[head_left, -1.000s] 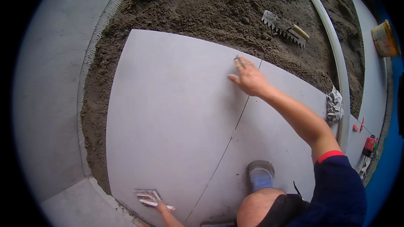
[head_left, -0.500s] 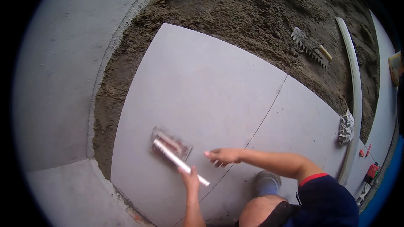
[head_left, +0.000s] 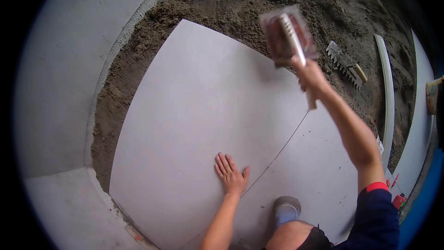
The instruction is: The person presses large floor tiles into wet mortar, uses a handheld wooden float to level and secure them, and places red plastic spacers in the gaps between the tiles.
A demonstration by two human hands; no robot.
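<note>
My left hand (head_left: 231, 173) lies flat on a large pale grey floor tile (head_left: 166, 125), fingers spread, left of a thin seam. My right hand (head_left: 311, 76) grips the long pale handle of a blurred rectangular float (head_left: 273, 28) with a reddish middle, raised over the tile's far edge and the rough mortar bed (head_left: 222, 4). Beyond that hand, a notched trowel (head_left: 335, 55) with a cream handle lies on the mortar.
A long straightedge (head_left: 385, 83) lies at the right, beside another pale slab (head_left: 418, 125) and a yellowish bucket (head_left: 432, 95). A red device (head_left: 398, 200) sits lower right. A grey wall (head_left: 55, 74) borders the left. My booted foot (head_left: 286, 210) rests on the tiles.
The float has passed from my left hand to my right and risen toward the far edge. My left hand has flattened onto the tile.
</note>
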